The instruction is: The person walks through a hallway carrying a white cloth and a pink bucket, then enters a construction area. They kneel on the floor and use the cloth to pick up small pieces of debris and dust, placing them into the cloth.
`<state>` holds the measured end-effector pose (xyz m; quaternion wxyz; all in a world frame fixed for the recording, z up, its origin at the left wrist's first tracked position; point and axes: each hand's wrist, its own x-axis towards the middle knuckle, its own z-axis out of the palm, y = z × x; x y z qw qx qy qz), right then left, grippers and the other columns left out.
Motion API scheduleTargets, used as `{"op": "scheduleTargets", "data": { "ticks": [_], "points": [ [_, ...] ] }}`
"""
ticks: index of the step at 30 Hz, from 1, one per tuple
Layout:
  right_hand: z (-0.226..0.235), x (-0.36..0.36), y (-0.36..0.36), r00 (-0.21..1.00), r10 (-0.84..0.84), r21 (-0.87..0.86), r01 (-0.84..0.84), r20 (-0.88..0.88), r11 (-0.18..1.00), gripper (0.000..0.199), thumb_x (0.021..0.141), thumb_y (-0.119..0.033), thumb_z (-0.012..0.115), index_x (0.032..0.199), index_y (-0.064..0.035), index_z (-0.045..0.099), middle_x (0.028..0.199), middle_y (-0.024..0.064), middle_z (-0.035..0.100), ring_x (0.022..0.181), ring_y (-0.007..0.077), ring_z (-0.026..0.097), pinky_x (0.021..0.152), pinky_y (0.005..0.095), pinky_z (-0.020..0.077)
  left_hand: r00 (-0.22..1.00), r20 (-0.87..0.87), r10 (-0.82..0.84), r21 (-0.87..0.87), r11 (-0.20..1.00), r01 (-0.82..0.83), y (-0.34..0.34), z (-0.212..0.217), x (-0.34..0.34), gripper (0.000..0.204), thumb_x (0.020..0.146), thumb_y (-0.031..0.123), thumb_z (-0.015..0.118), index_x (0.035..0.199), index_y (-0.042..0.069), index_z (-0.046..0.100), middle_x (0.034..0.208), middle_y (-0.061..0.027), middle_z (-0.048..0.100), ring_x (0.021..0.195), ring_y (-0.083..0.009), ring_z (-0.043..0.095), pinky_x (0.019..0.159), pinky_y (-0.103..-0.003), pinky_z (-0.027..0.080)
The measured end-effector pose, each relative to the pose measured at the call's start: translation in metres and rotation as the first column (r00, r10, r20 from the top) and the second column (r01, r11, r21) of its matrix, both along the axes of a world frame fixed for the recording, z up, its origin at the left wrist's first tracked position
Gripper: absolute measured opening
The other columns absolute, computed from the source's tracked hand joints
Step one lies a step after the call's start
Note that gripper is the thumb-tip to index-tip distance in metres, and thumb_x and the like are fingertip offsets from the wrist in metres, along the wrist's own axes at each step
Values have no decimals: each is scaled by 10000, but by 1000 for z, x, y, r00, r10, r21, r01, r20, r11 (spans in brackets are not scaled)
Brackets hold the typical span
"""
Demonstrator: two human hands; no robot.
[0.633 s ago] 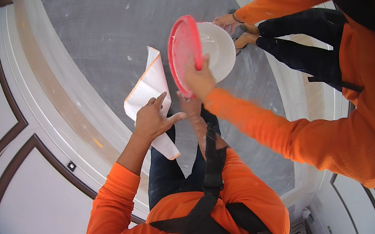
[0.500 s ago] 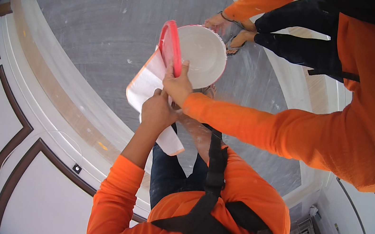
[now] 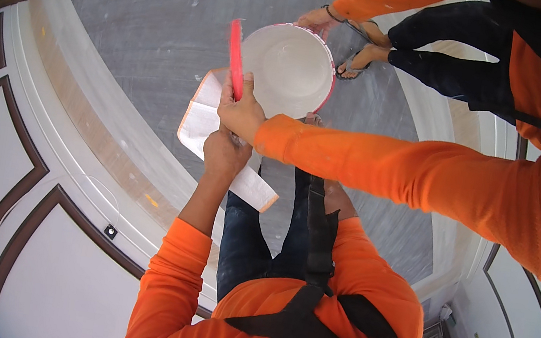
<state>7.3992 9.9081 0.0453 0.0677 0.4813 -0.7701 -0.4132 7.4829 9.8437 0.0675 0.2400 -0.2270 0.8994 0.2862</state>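
My left hand (image 3: 225, 154) is closed on a white sheet or empty sack (image 3: 200, 120) with orange edges, which hangs out on both sides of my fist. My right forearm (image 3: 338, 203) passes behind a co-worker's orange sleeve (image 3: 368, 161); the fingers are hidden. Just above my left hand, the co-worker's hand (image 3: 242, 111) grips a red round lid (image 3: 235, 59), seen nearly edge-on. Beside the lid is a white bucket (image 3: 286, 67) with a red outside, its mouth facing up. The co-worker's other hand (image 3: 317, 21) holds its far rim.
The co-worker stands at the right in orange top, dark trousers and sandals (image 3: 354, 67). Beneath us lies a grey, marked floor (image 3: 144, 34) with a pale border (image 3: 81, 90). White panelled walls with brown trim (image 3: 42, 171) rise at the left. A cable runs along that wall.
The red lid has turned more edge-on and shifted slightly left, with the co-worker's hand. My right forearm has drawn back to the right, away from my left hand. My left hand keeps the white sheet.
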Motion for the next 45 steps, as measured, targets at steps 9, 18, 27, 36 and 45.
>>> {"op": "scheduleTargets", "data": {
  "ticks": [9,18,27,36,45],
  "points": [
    [-9,13,-3,936,306,321,-239,-176,916,437,908,-241,717,1221,50,628,1125,137,690,990,245,677,860,273,534,995,-8,99,103,990,-97,5,-16,28,611,768,326,758,1224,-2,515,842,-227,699,768,-418,684,675,-463,541],
    [3,-32,3,829,482,218,-433,-284,874,469,885,-274,740,1224,26,617,1100,117,653,1068,207,626,934,306,498,930,-318,184,256,961,-102,-33,-5,-20,417,780,262,767,1071,14,602,812,-168,705,726,-353,700,643,-392,541],
    [-6,-45,-20,764,630,-53,-641,-140,765,357,889,-288,717,1094,0,670,1047,100,650,1017,195,623,887,306,507,953,-245,177,166,976,-138,-42,-17,-3,379,790,244,755,1043,4,604,739,-135,698,671,-323,698,623,-380,542],
    [13,-27,22,778,627,-218,-608,27,764,317,867,-240,729,1051,-11,608,1119,100,613,1092,235,590,937,356,522,953,-245,178,222,967,-124,-17,-12,28,448,771,205,758,1135,4,591,761,-157,694,683,-334,697,616,-381,545],
    [12,-71,23,803,583,-315,-526,122,790,317,847,-186,734,1064,-6,588,1109,105,610,1099,275,593,909,422,529,968,-227,106,191,980,-62,-26,-13,-14,453,774,171,735,1168,19,570,767,-149,687,682,-332,690,615,-387,544]
  ]
}}
